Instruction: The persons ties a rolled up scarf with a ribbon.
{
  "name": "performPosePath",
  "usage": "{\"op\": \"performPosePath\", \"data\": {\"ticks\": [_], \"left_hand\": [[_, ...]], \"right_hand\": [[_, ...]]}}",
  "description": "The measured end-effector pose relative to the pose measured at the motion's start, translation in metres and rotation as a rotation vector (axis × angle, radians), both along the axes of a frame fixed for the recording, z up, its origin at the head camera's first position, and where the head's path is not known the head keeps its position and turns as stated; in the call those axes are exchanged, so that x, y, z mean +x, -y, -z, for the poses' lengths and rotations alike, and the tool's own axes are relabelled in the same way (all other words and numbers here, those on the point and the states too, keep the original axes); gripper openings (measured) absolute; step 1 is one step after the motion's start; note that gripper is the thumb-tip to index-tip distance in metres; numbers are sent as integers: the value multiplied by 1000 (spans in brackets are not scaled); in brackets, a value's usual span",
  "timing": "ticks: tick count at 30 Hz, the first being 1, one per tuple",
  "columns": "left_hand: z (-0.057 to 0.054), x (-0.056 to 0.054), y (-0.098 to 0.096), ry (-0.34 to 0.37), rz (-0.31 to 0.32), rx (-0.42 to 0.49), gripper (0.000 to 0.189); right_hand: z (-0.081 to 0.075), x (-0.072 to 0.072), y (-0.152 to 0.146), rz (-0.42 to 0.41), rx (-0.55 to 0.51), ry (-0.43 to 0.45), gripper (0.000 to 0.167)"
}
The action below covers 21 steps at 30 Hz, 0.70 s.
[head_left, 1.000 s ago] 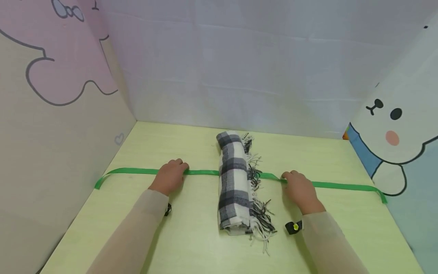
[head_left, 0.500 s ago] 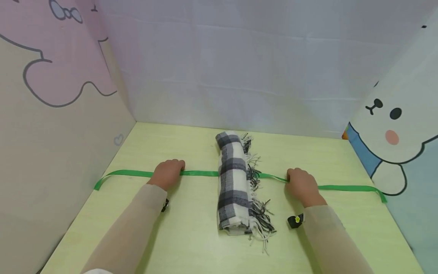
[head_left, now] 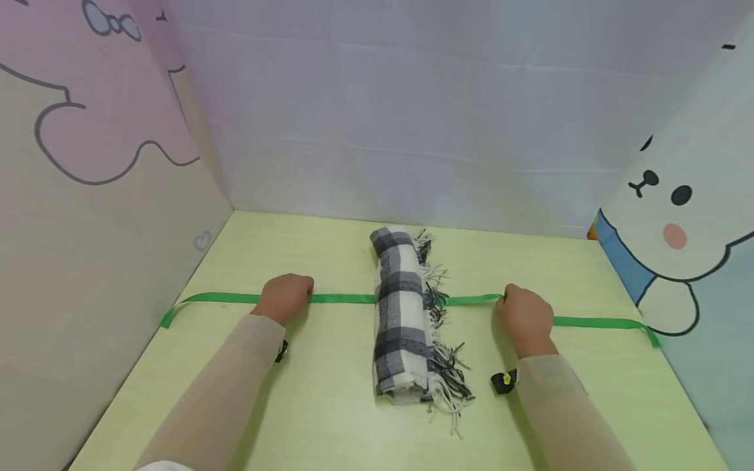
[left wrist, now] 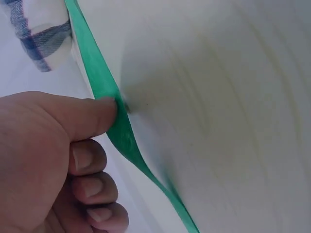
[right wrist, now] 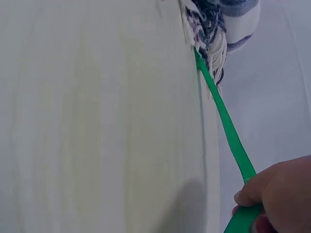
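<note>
Green ribbon [head_left: 343, 298], smooth and narrow, crosses the pale table [head_left: 330, 418] and passes beneath a scarf [head_left: 403, 301]. At left we see the left hand [head_left: 283, 299] pinching it, thumb pressed flat, other fingers curled; next, the soft-looking checked scarf, folded long, with stringy fringe [head_left: 452, 373]; then the right hand [head_left: 525, 318], thumb and fingers closed on the ribbon.

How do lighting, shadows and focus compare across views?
Head: plaid scarf reads clearly, soft shadows beside both sleeves; left wrist: hazy, blurry shadow on the table beside the green ribbon; right wrist: bluish, washed-out, shadow at bottom, near the right hand.
</note>
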<state>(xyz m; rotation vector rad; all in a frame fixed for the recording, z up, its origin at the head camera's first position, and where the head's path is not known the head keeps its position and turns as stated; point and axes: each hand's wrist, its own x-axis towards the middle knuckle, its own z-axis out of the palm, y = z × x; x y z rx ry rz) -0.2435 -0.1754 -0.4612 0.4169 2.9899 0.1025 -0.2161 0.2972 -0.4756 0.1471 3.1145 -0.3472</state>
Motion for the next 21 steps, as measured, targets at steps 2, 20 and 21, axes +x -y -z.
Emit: {"op": "performPosePath", "data": {"ticks": [2,20,21], "left_hand": [[0,0,0,50,-44,20,10],[8,9,-12,183,-690,1140,34],[8,9,-12,189,-718,1235,36]], "right_hand": [[-1,1,2,28,-44,5,27],[-3,9,15,355,-1119,-11,52],[-3,9,15,374,-1187,-18,52]]}}
